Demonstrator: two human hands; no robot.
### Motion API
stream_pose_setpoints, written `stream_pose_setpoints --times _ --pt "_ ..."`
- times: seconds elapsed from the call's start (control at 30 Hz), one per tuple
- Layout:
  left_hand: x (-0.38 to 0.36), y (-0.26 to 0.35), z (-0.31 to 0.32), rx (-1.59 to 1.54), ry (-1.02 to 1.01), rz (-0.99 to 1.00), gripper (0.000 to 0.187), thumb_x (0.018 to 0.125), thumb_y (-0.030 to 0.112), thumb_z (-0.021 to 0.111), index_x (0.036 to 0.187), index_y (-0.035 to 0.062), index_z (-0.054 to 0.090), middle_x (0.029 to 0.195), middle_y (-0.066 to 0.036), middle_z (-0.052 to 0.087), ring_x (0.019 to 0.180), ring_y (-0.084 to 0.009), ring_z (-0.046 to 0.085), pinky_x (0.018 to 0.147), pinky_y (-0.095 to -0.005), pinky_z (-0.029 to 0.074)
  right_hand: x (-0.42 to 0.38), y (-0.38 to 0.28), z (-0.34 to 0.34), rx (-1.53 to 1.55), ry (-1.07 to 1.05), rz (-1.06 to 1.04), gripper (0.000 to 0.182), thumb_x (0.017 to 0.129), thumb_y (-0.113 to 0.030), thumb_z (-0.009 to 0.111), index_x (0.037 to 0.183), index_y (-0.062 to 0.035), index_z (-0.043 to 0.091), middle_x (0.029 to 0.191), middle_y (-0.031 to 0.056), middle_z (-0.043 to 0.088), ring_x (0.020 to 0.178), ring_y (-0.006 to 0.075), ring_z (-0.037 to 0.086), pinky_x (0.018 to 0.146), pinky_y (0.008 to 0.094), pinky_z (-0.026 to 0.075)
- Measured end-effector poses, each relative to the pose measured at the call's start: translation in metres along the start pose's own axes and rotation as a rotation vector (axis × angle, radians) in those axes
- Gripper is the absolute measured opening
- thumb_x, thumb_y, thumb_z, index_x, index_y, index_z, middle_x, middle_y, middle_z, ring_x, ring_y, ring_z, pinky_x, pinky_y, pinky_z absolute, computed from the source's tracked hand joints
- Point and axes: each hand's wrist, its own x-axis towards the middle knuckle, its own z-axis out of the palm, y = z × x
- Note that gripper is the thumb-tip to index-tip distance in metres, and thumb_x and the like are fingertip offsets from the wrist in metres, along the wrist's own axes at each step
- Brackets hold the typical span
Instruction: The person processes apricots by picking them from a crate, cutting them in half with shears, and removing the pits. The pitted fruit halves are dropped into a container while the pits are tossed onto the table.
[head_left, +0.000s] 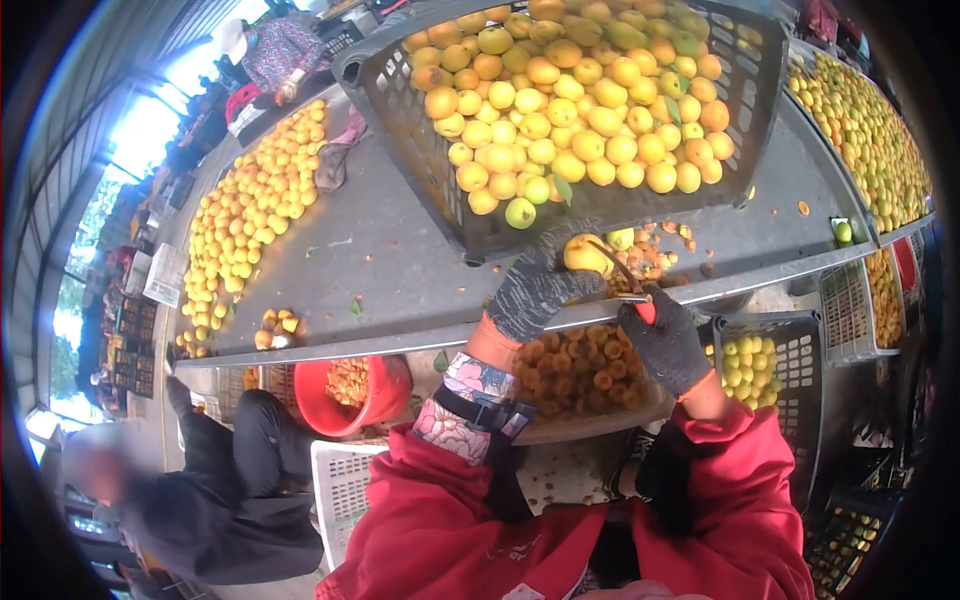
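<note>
Lying open left of the gloved hands: bare grey metal tabletop (400,270). Blocking straight ahead: tilted black plastic crate of yellow fruit (420,150). Crowding the far left edge: loose yellow fruit heap (245,215). Cluttering the front right: scattered brown pits (660,250).

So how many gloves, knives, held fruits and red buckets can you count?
Gloves: 2, on the left hand and the right hand
Knife: 1, in the right hand
Fruit held: 1, in the left hand
Red bucket: 1
Total: 5
</note>
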Motion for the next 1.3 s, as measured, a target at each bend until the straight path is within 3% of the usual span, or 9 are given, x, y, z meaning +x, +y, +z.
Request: stream_pose_setpoints --times 0.23,0.53,0.63,0.73,0.83,1.03,1.13,1.23,1.3 --pt "-0.005 -0.004 -0.005 -0.161 -0.008 -0.024 0.063 0.082 0.012 0.077 0.137 0.001 0.049 0.122 -0.008 0.064 0.112 -0.015 0.058 0.098 -0.0308 0.048 0.001 0.004 0.002 -0.103 0.016 -0.06 0.023 0.09 -0.023 0.064 0.091 -0.0014 0.058 0.08 0.0247 0.062 0.08 0.0468 0.061 0.065 0.0483 0.047" --pt "-0.008 0.001 -0.011 0.127 -0.087 0.073 0.059 0.082 0.014 0.078 0.133 -0.0004 0.052 0.122 -0.008 0.065 0.112 -0.0164 0.059 0.098 -0.0315 0.048 0.002 0.014 0.008 -0.309 -0.005 -0.132 0.023 0.093 -0.027 0.059 0.098 -0.0052 0.057 0.082 0.0236 0.064 0.081 0.0464 0.062 0.066 0.0518 0.049" --pt "-0.007 -0.002 -0.006 0.027 -0.036 0.069 0.056 0.084 0.013 0.076 0.133 -0.0002 0.052 0.121 -0.007 0.065 0.113 -0.0177 0.058 0.099 -0.0337 0.047 0.001 0.02 0.016 -0.367 0.045 -0.089 0.024 0.094 -0.029 0.056 0.102 -0.0064 0.056 0.082 0.0234 0.065 0.079 0.046 0.063 0.066 0.0534 0.05" --pt "-0.006 -0.019 -0.005 -0.296 -0.018 -0.06 0.051 0.089 0.013 0.071 0.134 0.0004 0.051 0.125 -0.009 0.062 0.114 -0.0209 0.058 0.099 -0.0371 0.048 -0.003 0.011 0.023 -0.379 0.115 -0.046 0.026 0.095 -0.031 0.055 0.103 -0.0064 0.055 0.081 0.0235 0.065 0.078 0.0456 0.064 0.066 0.0544 0.05" --pt "-0.008 -0.013 0.015 -1.058 -0.025 -0.169 0.045 0.094 0.017 0.066 0.133 0.0 0.05 0.129 -0.013 0.059 0.114 -0.0239 0.059 0.101 -0.0395 0.048 -0.003 0.013 0.025 -0.391 0.117 -0.027 0.027 0.096 -0.032 0.054 0.103 -0.0063 0.055 0.08 0.0237 0.065 0.078 0.0455 0.064 0.066 0.0547 0.05" --pt "-0.009 -0.021 0.019 -1.246 -0.039 -0.296 0.042 0.096 0.02 0.063 0.13 -0.0007 0.05 0.126 -0.014 0.059 0.112 -0.0241 0.061 0.1 -0.0388 0.05 -0.002 0.008 0.019 -0.411 0.067 0.026 0.027 0.096 -0.032 0.052 0.105 -0.0067 0.054 0.081 0.0239 0.065 0.08 0.0456 0.064 0.068 0.0553 0.05" --pt "-0.006 -0.02 -0.001 -0.771 -0.105 -0.264 0.04 0.097 0.019 0.062 0.13 -0.0008 0.051 0.12 -0.012 0.062 0.11 -0.0227 0.062 0.095 -0.0367 0.052 -0.002 0.0 0.009 -0.41 0.0 0.042 0.027 0.096 -0.032 0.052 0.106 -0.0065 0.054 0.084 0.0251 0.065 0.082 0.0461 0.064 0.07 0.0553 0.05" --pt "-0.004 -0.004 -0.005 -0.055 -0.047 -0.035 0.037 0.096 0.017 0.063 0.128 -0.0003 0.053 0.117 -0.012 0.064 0.109 -0.024 0.062 0.093 -0.0368 0.054 -0.001 0.006 0.008 -0.388 -0.018 0.026 0.029 0.097 -0.032 0.051 0.107 -0.0055 0.054 0.086 0.0266 0.065 0.085 0.0471 0.063 0.072 0.0548 0.05" --pt "-0.005 -0.015 0.001 -0.208 -0.023 -0.117 0.041 0.097 0.025 0.063 0.128 0.001 0.054 0.119 -0.014 0.063 0.112 -0.0278 0.061 0.096 -0.0404 0.052 0.0 0.004 0.011 -0.374 -0.028 0.043 0.029 0.096 -0.031 0.052 0.108 -0.0039 0.054 0.087 0.0276 0.064 0.087 0.0478 0.062 0.072 0.0544 0.049"
